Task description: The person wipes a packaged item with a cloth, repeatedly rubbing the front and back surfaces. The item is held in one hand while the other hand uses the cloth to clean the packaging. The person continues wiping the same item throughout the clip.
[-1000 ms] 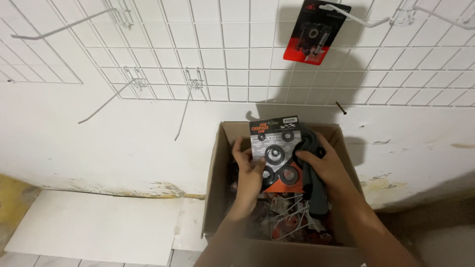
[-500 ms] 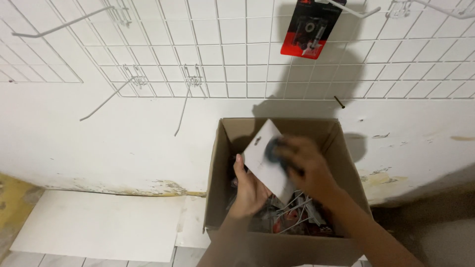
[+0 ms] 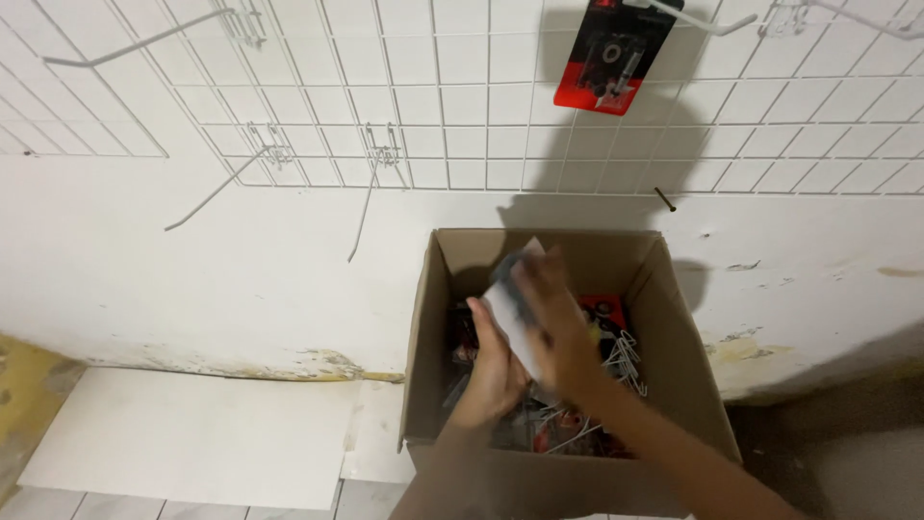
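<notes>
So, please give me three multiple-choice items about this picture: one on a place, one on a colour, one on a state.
1. Where is the red and black package?
A. on a hook of the wire grid
B. on the floor
C. in the box

2. What colour is the wire grid on the wall?
A. black
B. white
C. green

3. How are the flaps of the cardboard box?
A. taped shut
B. folded shut
C. open

Answers:
1 A: it hangs high on the grid, above the box.
2 B: its wires are white.
3 C: the left hand and the right hand reach inside, holding a white card.
</notes>
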